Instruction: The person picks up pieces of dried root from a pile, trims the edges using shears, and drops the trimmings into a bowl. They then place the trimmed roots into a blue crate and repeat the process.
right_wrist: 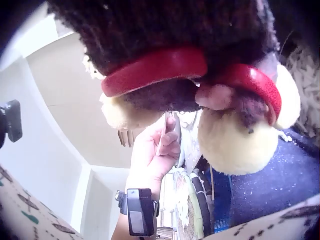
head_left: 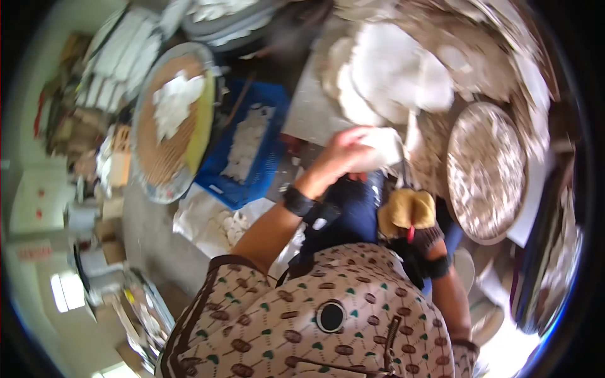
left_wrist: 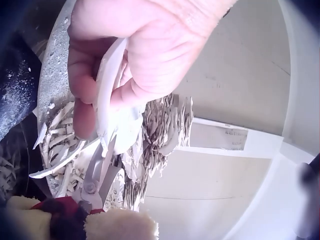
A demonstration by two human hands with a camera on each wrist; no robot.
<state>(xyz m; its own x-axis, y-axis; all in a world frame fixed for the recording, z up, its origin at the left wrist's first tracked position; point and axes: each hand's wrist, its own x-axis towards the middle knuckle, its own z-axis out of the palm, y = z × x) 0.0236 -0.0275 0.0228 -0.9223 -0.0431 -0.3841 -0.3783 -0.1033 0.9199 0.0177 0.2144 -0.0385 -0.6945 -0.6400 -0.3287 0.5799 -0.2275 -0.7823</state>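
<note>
My left hand (head_left: 343,152) pinches a flat, stiff white piece (head_left: 386,147) between thumb and fingers, held over my lap. In a dark knitted glove, my right hand (head_left: 421,228) grips shears (left_wrist: 92,186) by their red handles (right_wrist: 155,71), which are wrapped in thick yellow padding (head_left: 406,209). The blades point up at the lower edge of the white piece in the left wrist view. A thin white strip (left_wrist: 62,167) sticks out sideways beside the blades. Part of the gloved hand is hidden behind the padding.
Broad white sheets (head_left: 397,72) lie ahead of my hands. To the right stands a round tray (head_left: 452,173) full of pale trimmings. On the left are a blue plastic basket (head_left: 272,104) with white pieces and a large woven tray (head_left: 157,160).
</note>
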